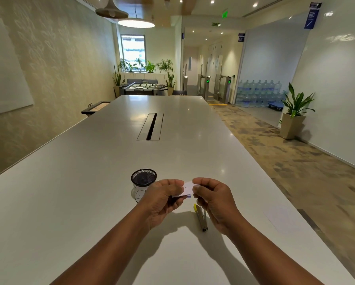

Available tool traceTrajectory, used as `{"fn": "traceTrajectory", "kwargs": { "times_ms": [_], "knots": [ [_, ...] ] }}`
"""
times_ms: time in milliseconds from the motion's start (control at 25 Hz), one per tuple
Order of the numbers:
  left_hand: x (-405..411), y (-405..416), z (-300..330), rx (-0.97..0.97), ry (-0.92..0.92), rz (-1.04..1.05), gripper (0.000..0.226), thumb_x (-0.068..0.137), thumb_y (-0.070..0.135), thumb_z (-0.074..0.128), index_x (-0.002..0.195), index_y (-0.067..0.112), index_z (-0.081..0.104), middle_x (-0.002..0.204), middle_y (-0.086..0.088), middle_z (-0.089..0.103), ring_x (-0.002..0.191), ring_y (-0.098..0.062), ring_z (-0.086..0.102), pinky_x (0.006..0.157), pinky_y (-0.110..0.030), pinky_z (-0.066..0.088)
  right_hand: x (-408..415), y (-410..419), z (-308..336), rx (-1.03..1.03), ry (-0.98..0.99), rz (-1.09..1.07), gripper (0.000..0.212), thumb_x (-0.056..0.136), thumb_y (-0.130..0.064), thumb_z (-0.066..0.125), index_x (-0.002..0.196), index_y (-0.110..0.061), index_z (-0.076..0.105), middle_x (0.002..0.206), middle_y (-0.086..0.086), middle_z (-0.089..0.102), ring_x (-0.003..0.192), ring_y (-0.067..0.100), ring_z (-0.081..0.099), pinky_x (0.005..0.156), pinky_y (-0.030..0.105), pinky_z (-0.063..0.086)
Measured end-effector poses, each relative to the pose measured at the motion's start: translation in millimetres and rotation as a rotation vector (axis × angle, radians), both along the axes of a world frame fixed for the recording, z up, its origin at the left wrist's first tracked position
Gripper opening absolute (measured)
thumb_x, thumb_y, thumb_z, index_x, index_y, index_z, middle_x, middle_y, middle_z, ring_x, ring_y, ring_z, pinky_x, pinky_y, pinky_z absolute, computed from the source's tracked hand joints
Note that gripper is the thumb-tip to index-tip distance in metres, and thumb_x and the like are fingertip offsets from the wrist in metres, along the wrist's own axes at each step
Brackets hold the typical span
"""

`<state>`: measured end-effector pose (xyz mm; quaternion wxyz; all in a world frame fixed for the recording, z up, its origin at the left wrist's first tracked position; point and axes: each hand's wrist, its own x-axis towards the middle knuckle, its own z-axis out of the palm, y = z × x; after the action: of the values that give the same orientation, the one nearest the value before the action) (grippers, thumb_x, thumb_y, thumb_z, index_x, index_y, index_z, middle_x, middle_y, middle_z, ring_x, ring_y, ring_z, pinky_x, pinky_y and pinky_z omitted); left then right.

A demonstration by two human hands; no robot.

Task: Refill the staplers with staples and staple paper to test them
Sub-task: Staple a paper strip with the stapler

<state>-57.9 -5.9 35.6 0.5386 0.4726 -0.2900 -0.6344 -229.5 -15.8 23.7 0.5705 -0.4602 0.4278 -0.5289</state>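
Both hands hold a small white box of staples (188, 189) above the white table (90, 182). My left hand (164, 200) grips its left end and my right hand (213, 200) pinches its right end. A stapler (201, 218) with a yellow tip lies opened out flat on the table, just below the box and partly hidden by my right hand. A sheet of white paper (281, 219) lies near the table's right edge.
A black mesh cup (143, 183) with a white label stands just left of my left hand. A dark cable slot (151, 126) is set into the table's middle. The table's right edge runs beside carpeted floor.
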Motion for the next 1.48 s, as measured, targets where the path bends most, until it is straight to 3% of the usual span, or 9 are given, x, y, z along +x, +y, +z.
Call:
{"fn": "traceTrajectory", "kwargs": {
  "times_ms": [480,1040,1240,1480],
  "knots": [
    [-0.3,-1.5,0.2,0.013,0.015,0.032,0.013,0.088,-0.004,0.064,0.093,-0.003,0.076,0.082,-0.019,0.077,0.066,-0.026,0.075,0.056,-0.028,0.059,-0.4,0.7,-0.3,0.023,-0.032,0.006,0.015,0.088,-0.001,0.071,0.101,-0.006,0.076,0.080,0.013,0.075,0.068,0.018,0.063,0.067,0.034,0.050],
    [-1.6,-1.3,-2.6,0.027,0.046,0.001,0.022,0.090,-0.008,0.056,0.086,-0.002,0.076,0.080,-0.020,0.077,0.063,-0.026,0.074,0.054,-0.028,0.059,-1.4,-0.3,-1.4,0.049,-0.055,-0.003,0.015,0.089,0.001,0.067,0.101,-0.004,0.076,0.077,0.014,0.072,0.064,0.015,0.062,0.064,0.030,0.049],
    [-2.4,-1.1,-3.5,0.006,-0.003,-0.020,0.012,0.084,-0.007,0.069,0.087,0.001,0.076,0.080,-0.018,0.077,0.067,-0.024,0.075,0.057,-0.027,0.060,-2.4,0.2,-2.3,0.050,-0.055,-0.005,0.016,0.088,0.002,0.068,0.101,-0.004,0.076,0.078,0.014,0.072,0.067,0.017,0.062,0.064,0.030,0.051],
    [-7.6,-3.8,-6.4,-0.008,-0.097,0.000,0.023,0.074,-0.005,0.081,0.094,0.001,0.072,0.073,-0.012,0.075,0.061,-0.018,0.071,0.058,-0.025,0.059,-2.7,1.4,-3.8,0.031,-0.012,0.000,0.017,0.088,0.001,0.069,0.101,-0.007,0.076,0.081,0.018,0.073,0.073,0.024,0.060,0.067,0.034,0.050]
  ]
}}
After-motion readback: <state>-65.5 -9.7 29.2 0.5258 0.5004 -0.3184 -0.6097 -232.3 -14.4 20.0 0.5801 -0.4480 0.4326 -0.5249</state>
